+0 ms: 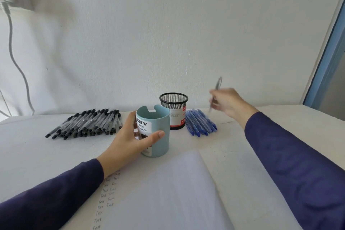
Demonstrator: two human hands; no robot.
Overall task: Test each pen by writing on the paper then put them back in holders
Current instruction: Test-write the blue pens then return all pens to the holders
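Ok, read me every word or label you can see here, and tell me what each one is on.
"DIY DESK ORGANIZER": label on the teal holder, partly covered by the left hand.
"Test": handwritten repeatedly in two columns on the paper.
Red and white label on the black mesh holder: too small to read.
Black pens, blue pens and the pen in the right hand: nothing readable.

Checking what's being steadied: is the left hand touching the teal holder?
Touching. The head view shows the left hand wrapped round the teal holder, thumb pressed on its front, fingers on its left side.
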